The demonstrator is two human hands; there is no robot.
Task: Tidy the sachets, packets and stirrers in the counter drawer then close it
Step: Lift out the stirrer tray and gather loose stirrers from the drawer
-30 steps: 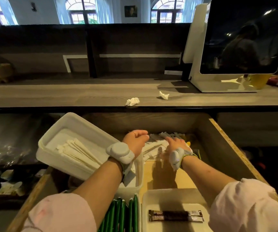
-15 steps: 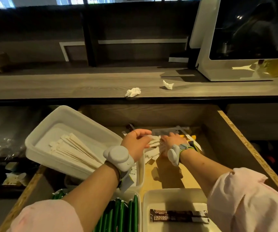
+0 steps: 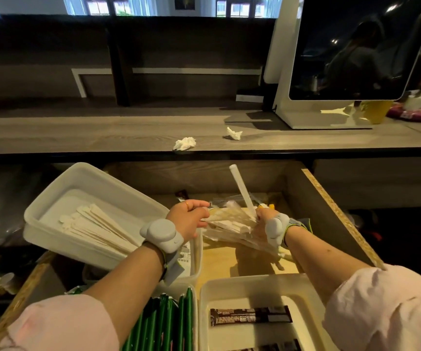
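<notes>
left hand: pinching the left end of the fanned bundle
right hand: curled round its other end, a straw poking toward 12 o'clock
bundle: in the drawer, toward its 12 o'clock end
risk: gripped only at the ends, so loose pieces could slip out, i reckon
</notes>
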